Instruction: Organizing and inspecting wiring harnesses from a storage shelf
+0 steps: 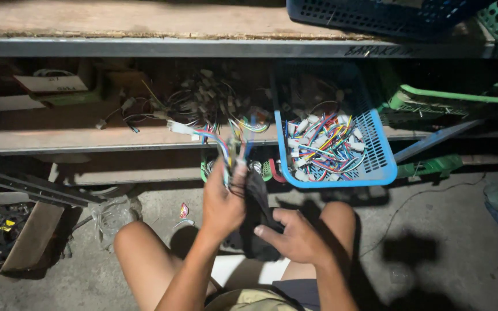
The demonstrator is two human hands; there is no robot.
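Observation:
My left hand [221, 203] grips a bundle of coloured wires [226, 147] that rises from the fist, with a white plug connector [180, 127] at its upper left end. A black sleeve or cloth-like cover [256, 222] hangs from the same bundle, and my right hand [295, 235] holds its lower part with fingers curled around it. Both hands are above my bare knees, in front of a low shelf.
A blue plastic basket [383, 154] full of coloured wire harnesses sits on the shelf to the right. Loose wires and connectors [208, 98] lie further back. Green crates [451, 98] stand at right, a cardboard box [27, 245] of dark parts at left.

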